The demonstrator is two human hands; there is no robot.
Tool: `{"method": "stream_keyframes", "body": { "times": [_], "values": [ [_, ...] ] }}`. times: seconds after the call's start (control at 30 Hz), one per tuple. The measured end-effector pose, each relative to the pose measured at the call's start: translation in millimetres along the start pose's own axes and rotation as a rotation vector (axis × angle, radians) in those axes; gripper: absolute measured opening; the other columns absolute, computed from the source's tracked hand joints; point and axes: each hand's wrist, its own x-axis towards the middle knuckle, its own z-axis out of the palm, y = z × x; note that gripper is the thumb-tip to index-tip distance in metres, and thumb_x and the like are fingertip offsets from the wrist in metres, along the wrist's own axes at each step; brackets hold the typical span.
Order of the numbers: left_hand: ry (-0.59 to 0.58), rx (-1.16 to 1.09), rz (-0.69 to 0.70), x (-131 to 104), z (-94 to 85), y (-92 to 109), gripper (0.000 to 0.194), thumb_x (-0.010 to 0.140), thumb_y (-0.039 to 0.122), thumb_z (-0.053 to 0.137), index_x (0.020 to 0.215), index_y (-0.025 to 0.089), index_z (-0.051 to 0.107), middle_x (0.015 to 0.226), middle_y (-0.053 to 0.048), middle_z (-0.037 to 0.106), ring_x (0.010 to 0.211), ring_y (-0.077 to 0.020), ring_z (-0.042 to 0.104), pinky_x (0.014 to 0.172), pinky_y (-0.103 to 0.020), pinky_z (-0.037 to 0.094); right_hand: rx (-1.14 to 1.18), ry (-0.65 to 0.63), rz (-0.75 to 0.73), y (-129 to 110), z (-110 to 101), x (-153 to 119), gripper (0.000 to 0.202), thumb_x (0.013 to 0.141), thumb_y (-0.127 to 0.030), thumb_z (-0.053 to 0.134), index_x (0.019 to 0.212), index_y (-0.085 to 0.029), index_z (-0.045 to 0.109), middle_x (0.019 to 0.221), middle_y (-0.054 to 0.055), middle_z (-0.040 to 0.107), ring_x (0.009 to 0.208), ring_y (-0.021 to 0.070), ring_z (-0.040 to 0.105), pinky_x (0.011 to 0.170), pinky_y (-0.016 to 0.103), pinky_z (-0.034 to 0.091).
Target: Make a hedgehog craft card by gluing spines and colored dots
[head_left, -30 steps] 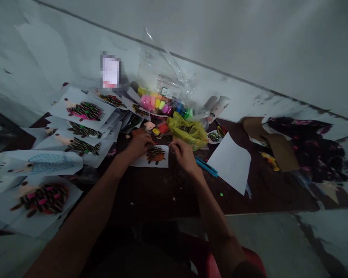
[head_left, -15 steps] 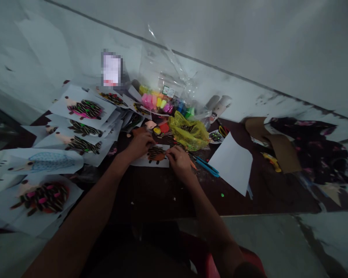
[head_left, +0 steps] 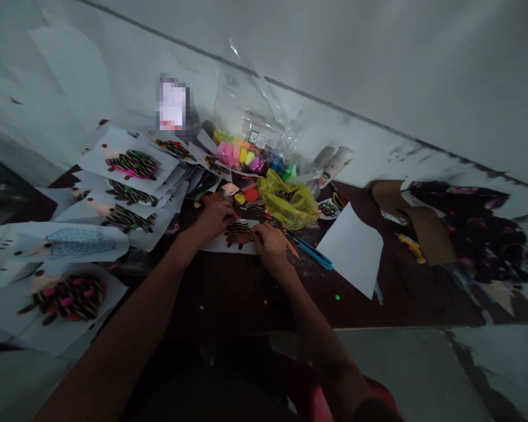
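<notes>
A small sheet of white paper [head_left: 211,245] lies on the dark table before me. On it is a hedgehog figure [head_left: 240,234] with an orange-brown body and rows of dark striped pieces like sunflower seeds. My left hand [head_left: 217,218] rests over the sheet's upper left, its fingers curled together at the figure's edge. At the figure's right side, my right hand [head_left: 269,241] has thumb and fingers pinched together. Whatever lies between the fingertips of either hand is too small and dark to make out. Beyond the hands sits an open yellow plastic bag [head_left: 299,208] with dark seeds inside.
Finished-looking hedgehog pictures [head_left: 132,164] pile up at left. Colourful clay packs [head_left: 246,155] in clear plastic stand by the wall. Right of my hands lie a blue tool [head_left: 314,253], a blank white sheet [head_left: 352,249], a yellow cutter [head_left: 411,248] and dark patterned cloth [head_left: 488,234].
My right hand has shifted very slightly at the hedgehog's right edge. The left hand stays in place, and the whole view has moved a little.
</notes>
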Motion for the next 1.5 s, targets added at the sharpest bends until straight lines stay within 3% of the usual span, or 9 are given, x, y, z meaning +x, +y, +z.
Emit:
{"method": "stream_keyframes", "body": {
  "times": [0.47,0.87,1.1,1.27,1.5],
  "values": [
    [-0.006,-0.006,0.001,-0.1,-1.0,1.8,0.029,0.08,0.01,0.056,0.09,0.02,0.082,0.098,-0.007,0.074,0.093,-0.0224,0.065,0.09,-0.038,0.054,-0.093,-0.035,-0.04,-4.8,3.2,2.8,0.022,0.102,-0.023,0.053,0.106,-0.022,0.075,0.099,0.008,0.072,0.096,0.0203,0.064,0.082,0.026,0.044],
    [-0.033,-0.022,0.012,0.3,-5.4,5.5,0.029,0.081,0.01,0.055,0.089,0.018,0.082,0.1,-0.01,0.074,0.093,-0.0238,0.065,0.089,-0.039,0.054,-0.24,-0.158,-0.023,-15.1,-1.2,8.7,0.03,0.099,-0.014,0.049,0.115,-0.022,0.073,0.104,0.01,0.07,0.098,0.0221,0.062,0.08,0.029,0.043],
    [-0.028,-0.012,0.016,0.8,-3.3,4.2,0.03,0.079,0.008,0.054,0.088,0.017,0.082,0.098,-0.01,0.074,0.093,-0.0232,0.065,0.089,-0.038,0.054,-0.307,-0.206,0.004,-22.5,-4.7,10.2,0.03,0.103,-0.019,0.046,0.117,-0.02,0.072,0.106,0.012,0.07,0.101,0.023,0.062,0.08,0.029,0.043],
    [-0.021,0.003,0.026,0.7,-3.7,4.8,0.029,0.08,0.009,0.055,0.089,0.018,0.081,0.098,-0.008,0.075,0.093,-0.022,0.065,0.089,-0.037,0.054,-0.317,-0.174,0.018,-22.4,-4.7,6.0,0.026,0.103,-0.023,0.05,0.115,-0.023,0.073,0.105,0.01,0.071,0.102,0.0213,0.062,0.076,0.027,0.042],
    [-0.023,0.004,-0.006,0.7,-2.5,5.1,0.028,0.08,0.008,0.056,0.089,0.018,0.081,0.1,-0.008,0.075,0.097,-0.0231,0.066,0.09,-0.038,0.053,-0.211,0.017,0.101,-6.6,-25.8,9.0,0.027,0.105,-0.027,0.048,0.107,-0.021,0.075,0.106,0.009,0.072,0.097,0.0206,0.063,0.078,0.028,0.041]
  ]
}}
